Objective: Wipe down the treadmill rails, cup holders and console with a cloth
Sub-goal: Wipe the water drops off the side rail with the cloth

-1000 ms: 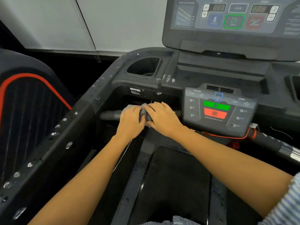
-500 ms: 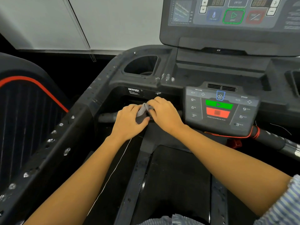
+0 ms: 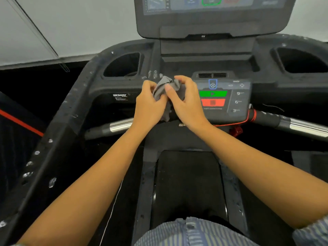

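Cloth [image 3: 159,90]: bunched in your grip, just left of the keypad [image 3: 223,97].
Fingers: left hand [image 3: 149,105] and right hand [image 3: 189,103] both curled, pinching it.
Handling: likely soft, light, floppy; grip a folded wad, not a corner.

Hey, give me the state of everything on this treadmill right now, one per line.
cloth: bunched between both hands.
left-hand grip: pinching the cloth.
right-hand grip: pinching the cloth.
left rail: speckled with white spots.
console screen: lit.
left cup holder: looks empty.
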### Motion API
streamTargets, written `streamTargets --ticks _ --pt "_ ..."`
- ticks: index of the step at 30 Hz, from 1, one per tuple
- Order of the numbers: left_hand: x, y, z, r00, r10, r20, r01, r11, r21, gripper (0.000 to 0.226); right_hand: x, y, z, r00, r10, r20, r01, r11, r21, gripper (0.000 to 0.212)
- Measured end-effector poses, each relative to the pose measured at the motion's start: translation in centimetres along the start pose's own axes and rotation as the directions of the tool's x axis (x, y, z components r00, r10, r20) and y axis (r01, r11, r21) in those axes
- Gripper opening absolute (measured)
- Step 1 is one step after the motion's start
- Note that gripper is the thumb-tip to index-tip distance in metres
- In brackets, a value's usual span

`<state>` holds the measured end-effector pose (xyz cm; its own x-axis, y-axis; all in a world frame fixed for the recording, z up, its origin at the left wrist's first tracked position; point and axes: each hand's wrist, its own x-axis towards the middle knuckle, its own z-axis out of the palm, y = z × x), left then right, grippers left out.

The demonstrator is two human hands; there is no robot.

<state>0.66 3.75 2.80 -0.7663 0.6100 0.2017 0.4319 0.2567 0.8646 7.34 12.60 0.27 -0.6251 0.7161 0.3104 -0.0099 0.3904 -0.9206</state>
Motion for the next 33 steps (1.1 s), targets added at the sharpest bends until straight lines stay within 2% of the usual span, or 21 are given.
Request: streamTargets --ticks 3,6,9,12,16,19,21,25,30,33 --pt "0.0 1.7 2.1 0.995 -0.02 0.101 0.024 0.999 -0.046 0.017 -0.5 0.1 -1.7 0.986 0.167 0.026 -0.169 0.982 0.089 0.046" --pt "-0.3 3.3 4.1 0.969 -0.036 0.244 0.072 0.988 -0.138 0.018 -0.8 0.4 -3.8 0.95 0.307 0.055 -0.31 0.911 0.274 0.049" --pt "-0.9 4.7 6.0 0.909 -0.017 0.416 0.113 0.972 -0.207 0.021 -1.4 0.7 -6.6 0.929 0.369 0.038 -0.35 0.838 0.42 0.032" --pt "-1.4 6.1 7.7 0.853 0.048 0.52 0.103 0.961 -0.258 0.033 -2.6 1.3 -9.8 0.91 0.412 -0.033 -0.343 0.798 0.496 0.035" --pt "-2.6 7.6 10.6 0.836 0.128 0.533 -0.006 0.975 -0.224 0.02 -4.4 2.0 -13.0 0.859 0.488 -0.154 -0.323 0.75 0.577 0.03" --pt "-3.9 8.8 12.9 0.817 0.174 0.55 -0.059 0.973 -0.221 0.027 -6.3 1.9 -15.4 0.818 0.536 -0.208 -0.295 0.701 0.649 0.028" --pt "-4.9 9.7 14.4 0.78 0.213 0.589 -0.103 0.971 -0.216 0.028 -7.9 1.6 -17.2 0.804 0.554 -0.217 -0.282 0.675 0.682 0.028" --pt "-7.4 11.2 17.3 0.694 0.288 0.66 -0.211 0.958 -0.196 0.03 -11.3 1.2 -20.4 0.786 0.582 -0.21 -0.273 0.631 0.726 0.047" --pt "-11.5 12.8 20.3 0.591 0.362 0.72 -0.255 0.932 -0.259 0.026 -16.2 1.1 -23.9 0.776 0.556 -0.299 -0.182 0.651 0.737 0.025" --pt "-14.4 14.0 21.9 0.518 0.424 0.742 -0.27 0.905 -0.329 0.026 -19.6 1.3 -26.1 0.705 0.583 -0.404 -0.163 0.687 0.708 0.021"
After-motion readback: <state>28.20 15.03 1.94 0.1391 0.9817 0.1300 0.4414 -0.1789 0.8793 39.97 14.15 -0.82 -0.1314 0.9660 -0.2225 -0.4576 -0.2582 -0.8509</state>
